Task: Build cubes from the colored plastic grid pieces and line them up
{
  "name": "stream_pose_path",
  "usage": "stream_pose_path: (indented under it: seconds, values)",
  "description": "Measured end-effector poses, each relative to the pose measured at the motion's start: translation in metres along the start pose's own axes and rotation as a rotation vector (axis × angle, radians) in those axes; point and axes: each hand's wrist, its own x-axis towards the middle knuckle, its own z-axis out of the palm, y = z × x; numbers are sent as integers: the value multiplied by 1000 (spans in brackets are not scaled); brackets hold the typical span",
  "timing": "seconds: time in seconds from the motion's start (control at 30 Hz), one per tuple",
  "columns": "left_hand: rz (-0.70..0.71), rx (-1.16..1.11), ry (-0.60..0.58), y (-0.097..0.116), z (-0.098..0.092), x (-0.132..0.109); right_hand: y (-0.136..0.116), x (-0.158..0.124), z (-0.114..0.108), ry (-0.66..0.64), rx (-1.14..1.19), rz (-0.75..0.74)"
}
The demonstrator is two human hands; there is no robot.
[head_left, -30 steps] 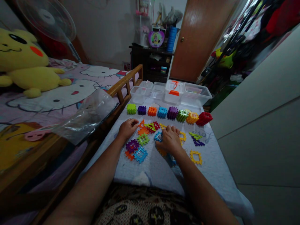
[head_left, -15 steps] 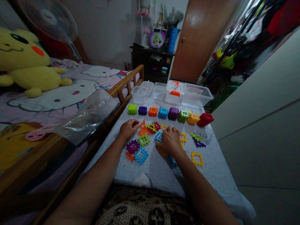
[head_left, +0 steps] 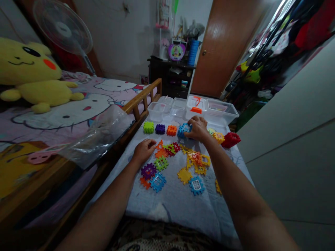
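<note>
My right hand [head_left: 198, 128] is at the back row of stacked plastic pieces, its fingers closed on a blue piece [head_left: 186, 128] at the blue stack. To the left in that row stand orange [head_left: 171, 130], dark purple [head_left: 160, 129] and lime green [head_left: 148, 127] stacks. My left hand [head_left: 144, 150] rests on the cloth beside an orange piece [head_left: 159, 144], fingers curled; whether they hold anything is hidden. Loose yellow [head_left: 184, 175], blue [head_left: 196, 185], green [head_left: 161, 162] and purple [head_left: 148, 171] pieces lie in front.
Clear plastic boxes [head_left: 156, 111] line the table's far end, one with an orange latch [head_left: 196, 110]. A wooden bed rail [head_left: 141, 99] runs along the left, with a plastic bag [head_left: 101, 130] beside it. A white cabinet [head_left: 293, 139] flanks the right.
My right hand has moved from the loose pieces to the back row, now with a blue piece at the blue stack. My left hand has stayed in place on the cloth.
</note>
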Motion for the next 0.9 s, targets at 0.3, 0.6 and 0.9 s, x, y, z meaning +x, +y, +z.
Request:
stream_pose_path:
  seconds: [0.3, 0.6, 0.9]
  values:
    - [-6, -16, 9, -3, 2, 0, 7, 35, 19, -202, -49, -31]
    - [10, -9, 6, 0, 0, 0, 7, 34, 23, -238, -105, -29]
    - [15, -10, 11, -3, 1, 0, 7, 24, 12, -153, -47, -29]
